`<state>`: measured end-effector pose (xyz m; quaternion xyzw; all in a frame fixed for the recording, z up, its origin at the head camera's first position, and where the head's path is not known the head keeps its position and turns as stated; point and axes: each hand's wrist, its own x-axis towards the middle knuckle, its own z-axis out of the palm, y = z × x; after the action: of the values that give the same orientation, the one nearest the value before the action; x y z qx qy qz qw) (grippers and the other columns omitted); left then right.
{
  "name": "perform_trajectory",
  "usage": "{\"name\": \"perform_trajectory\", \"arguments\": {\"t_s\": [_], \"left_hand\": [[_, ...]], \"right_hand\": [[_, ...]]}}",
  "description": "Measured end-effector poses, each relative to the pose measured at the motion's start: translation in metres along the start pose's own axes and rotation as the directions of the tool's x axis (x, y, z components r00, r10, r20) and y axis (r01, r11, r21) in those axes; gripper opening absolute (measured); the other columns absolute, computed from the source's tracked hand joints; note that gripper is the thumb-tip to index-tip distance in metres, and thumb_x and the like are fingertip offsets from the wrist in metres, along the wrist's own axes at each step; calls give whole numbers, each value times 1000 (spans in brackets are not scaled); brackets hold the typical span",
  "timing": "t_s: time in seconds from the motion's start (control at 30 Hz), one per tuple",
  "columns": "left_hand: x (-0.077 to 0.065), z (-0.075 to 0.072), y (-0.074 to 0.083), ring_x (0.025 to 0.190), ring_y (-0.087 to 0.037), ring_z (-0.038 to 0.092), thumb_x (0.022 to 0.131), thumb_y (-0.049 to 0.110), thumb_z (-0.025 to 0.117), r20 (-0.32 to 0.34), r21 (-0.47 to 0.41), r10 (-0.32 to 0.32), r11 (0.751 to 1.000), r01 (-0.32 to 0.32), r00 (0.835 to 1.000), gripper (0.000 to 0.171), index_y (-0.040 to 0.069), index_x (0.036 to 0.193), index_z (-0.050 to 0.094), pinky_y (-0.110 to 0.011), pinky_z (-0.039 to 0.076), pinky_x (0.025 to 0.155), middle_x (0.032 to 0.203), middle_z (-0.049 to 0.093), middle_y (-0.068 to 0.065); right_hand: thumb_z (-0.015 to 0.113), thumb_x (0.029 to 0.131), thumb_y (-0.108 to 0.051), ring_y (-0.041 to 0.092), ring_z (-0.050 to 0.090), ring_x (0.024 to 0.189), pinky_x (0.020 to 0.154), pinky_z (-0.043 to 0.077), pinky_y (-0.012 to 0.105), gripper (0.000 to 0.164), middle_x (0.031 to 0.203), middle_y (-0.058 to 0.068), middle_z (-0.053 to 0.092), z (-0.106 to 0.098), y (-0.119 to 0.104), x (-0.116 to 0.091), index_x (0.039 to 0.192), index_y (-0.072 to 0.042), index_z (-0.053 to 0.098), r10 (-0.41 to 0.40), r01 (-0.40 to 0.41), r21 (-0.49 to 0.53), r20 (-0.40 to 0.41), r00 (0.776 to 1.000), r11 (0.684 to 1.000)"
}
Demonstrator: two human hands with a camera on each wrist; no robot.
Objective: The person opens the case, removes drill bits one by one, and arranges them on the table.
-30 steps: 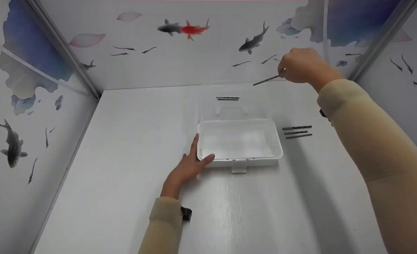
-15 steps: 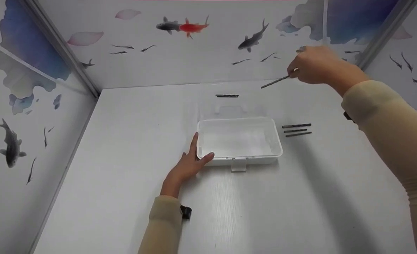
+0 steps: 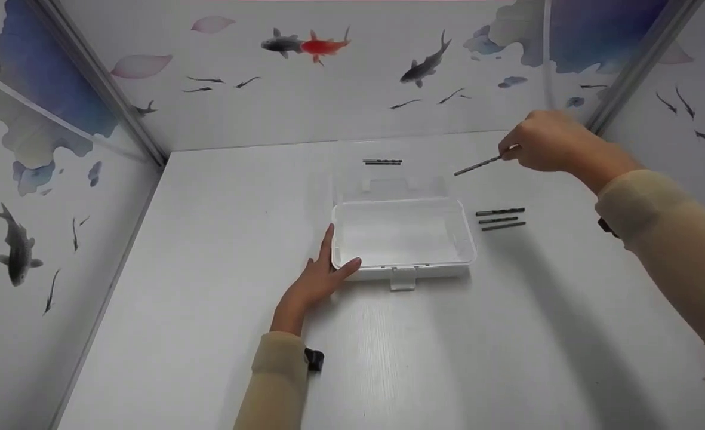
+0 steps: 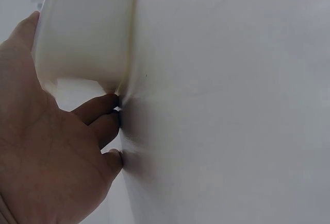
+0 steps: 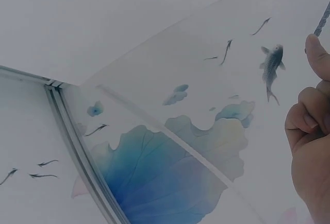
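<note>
A white plastic box (image 3: 412, 272) stands on the table with its clear lid (image 3: 352, 185) folded open to the back. My left hand (image 3: 313, 283) rests at its front left corner, thumb on the front rim and index finger straight along the side. In the left wrist view, other fingertips (image 4: 112, 103) touch down beside the box's lower edge. Raised at the back right, my right hand (image 3: 546, 143) pinches a slim drill bit (image 3: 476, 165) that slants down to the left. Only part of that drill bit (image 5: 322, 22) shows in the right wrist view.
Three drill bits (image 3: 501, 220) lie side by side right of the box. Two more bits (image 3: 382, 162) lie behind it, within the lid's outline; in or under the lid, I cannot tell. Printed wall panels (image 3: 328, 89) enclose the white table (image 3: 221, 239).
My right hand has moved right, and then down towards the table, with the drill bit in its fingers. The left hand and the box stay in place.
</note>
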<state>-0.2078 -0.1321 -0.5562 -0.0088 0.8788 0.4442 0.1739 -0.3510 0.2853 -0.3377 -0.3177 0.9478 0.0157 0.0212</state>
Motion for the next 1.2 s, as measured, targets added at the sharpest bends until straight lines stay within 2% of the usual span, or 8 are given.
{"name": "perform_trajectory", "arguments": {"t_s": [0.1, 0.27, 0.67, 1.03, 1.2], "left_hand": [[0, -1, 1, 164, -54, 3, 93, 83, 55, -1, 0, 7, 1000, -7, 1000, 105, 53, 166, -15, -74, 18, 127, 179, 17, -15], [0, -1, 2, 164, -55, 4, 94, 81, 55, -5, 1, 12, 1000, -12, 1000, 107, 48, 168, -14, -73, 17, 129, 179, 16, -16], [-3, 0, -1, 164, -55, 4, 91, 85, 56, -10, 1, 0, 1000, 0, 1000, 108, 51, 167, -14, -74, 18, 128, 179, 15, -16], [-2, 1, 0, 164, -54, 5, 91, 84, 56, -23, 15, -9, 1000, 9, 1000, 108, 50, 167, -13, -75, 18, 127, 180, 14, -14], [1, 2, 0, 164, -54, 4, 91, 84, 56, -20, 5, -5, 1000, 5, 1000, 108, 49, 168, -12, -76, 17, 127, 180, 14, -15]], "right_hand": [[74, 97, -9, 30, 78, 85, 69, 59, 47, 16, 101, 11, 84, 14, 4, -8, 108, -8, 85, -1, 1, 2, -18, 1000, 1000], [76, 97, -10, 29, 78, 85, 71, 60, 48, 12, 99, 10, 84, 37, 11, -17, 105, -9, 85, 26, -26, 10, -20, 999, 1000], [75, 97, -7, 33, 78, 92, 74, 61, 50, 14, 105, 14, 83, 84, 24, -38, 107, -8, 85, 108, -114, 68, 74, 991, 991], [76, 96, -6, 39, 76, 100, 79, 61, 53, 16, 109, 17, 82, 113, 37, -53, 110, -4, 83, 129, -141, 97, 123, 984, 985], [76, 96, -6, 40, 76, 101, 74, 61, 50, 18, 110, 17, 81, 124, 41, -59, 112, -4, 83, 153, -168, 115, 128, 980, 979]]}}
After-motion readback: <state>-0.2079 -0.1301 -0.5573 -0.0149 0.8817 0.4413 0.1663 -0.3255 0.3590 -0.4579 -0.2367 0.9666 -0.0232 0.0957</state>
